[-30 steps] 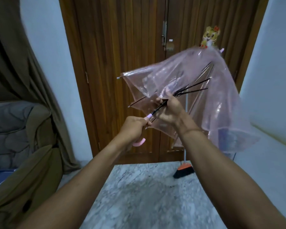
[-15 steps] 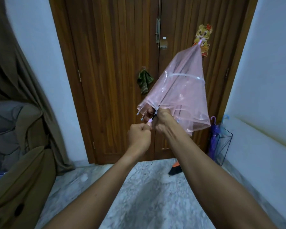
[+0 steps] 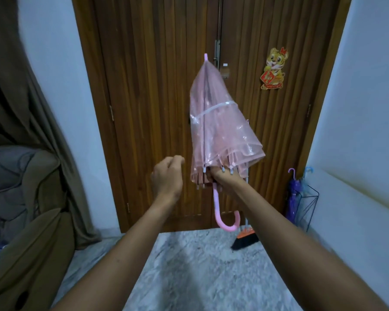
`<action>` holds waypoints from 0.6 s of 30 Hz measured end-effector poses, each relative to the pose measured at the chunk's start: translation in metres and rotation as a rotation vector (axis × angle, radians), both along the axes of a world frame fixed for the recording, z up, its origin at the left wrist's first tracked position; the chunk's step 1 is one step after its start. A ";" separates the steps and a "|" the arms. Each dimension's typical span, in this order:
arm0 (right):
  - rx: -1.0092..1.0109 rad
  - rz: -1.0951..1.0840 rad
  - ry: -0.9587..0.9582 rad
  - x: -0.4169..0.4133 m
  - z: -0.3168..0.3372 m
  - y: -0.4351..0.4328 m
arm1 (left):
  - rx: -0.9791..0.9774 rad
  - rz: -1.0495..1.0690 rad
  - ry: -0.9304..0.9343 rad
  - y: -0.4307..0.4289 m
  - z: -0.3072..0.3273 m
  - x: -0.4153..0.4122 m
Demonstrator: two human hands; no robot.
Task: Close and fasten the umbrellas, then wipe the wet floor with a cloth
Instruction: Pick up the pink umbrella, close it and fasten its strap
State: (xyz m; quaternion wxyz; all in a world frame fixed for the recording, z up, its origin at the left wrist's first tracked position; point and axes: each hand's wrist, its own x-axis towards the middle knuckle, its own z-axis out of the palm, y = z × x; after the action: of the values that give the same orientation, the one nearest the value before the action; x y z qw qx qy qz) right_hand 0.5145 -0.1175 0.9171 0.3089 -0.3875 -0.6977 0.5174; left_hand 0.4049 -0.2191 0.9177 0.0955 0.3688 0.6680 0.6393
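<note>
A clear pink umbrella point(image 3: 218, 126) stands upright in front of the wooden door, its canopy folded down loosely, tip up and curved pink handle point(image 3: 226, 222) hanging below. My right hand point(image 3: 220, 176) grips the shaft under the canopy's rim, partly hidden by the plastic. My left hand point(image 3: 167, 176) hovers just left of the canopy, fingers loosely curled, holding nothing. A thin white strap runs across the canopy's middle. The marble floor point(image 3: 202, 265) lies below; no cloth shows.
A wire umbrella stand point(image 3: 305, 205) with a purple umbrella point(image 3: 292, 198) and a blue one sits in the right corner. A broom head point(image 3: 245, 240) rests by the door. A brown curtain and covered sofa point(image 3: 25, 209) fill the left side.
The canopy has collapsed from half open to folded down. The umbrella has swung upright, and my left hand has let go of it and moved off to the left.
</note>
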 end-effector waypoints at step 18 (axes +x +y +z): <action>0.622 -0.060 0.078 -0.017 -0.010 -0.038 | 0.277 -0.060 -0.600 0.044 0.063 -0.059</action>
State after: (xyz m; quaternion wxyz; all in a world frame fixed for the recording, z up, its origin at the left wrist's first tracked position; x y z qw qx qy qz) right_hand 0.4975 -0.1556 0.9071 0.4540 -0.2747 -0.7985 0.2843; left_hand 0.3459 -0.1752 0.9808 0.2556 0.1929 0.5055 0.8012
